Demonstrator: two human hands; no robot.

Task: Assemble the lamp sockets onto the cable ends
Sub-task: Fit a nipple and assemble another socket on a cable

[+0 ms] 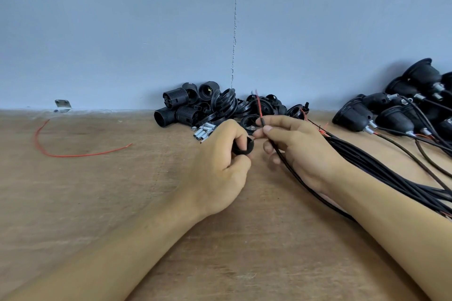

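Observation:
My left hand (221,154) grips a small black socket part (244,147) between thumb and curled fingers, most of it hidden in the fist. My right hand (291,143) pinches a thin black cable (288,166) near its end, and the red wire tip (258,102) sticks up above the fingers. The two hands are close together above the wooden table (122,190). A pile of loose black socket parts (195,107) lies behind the hands against the wall.
Small metal tubes (204,131) lie beside the pile. A bundle of black cables (391,171) runs off to the right under my right forearm. Several assembled sockets on cables (391,110) are heaped at the far right. A loose red wire (73,154) curves at left.

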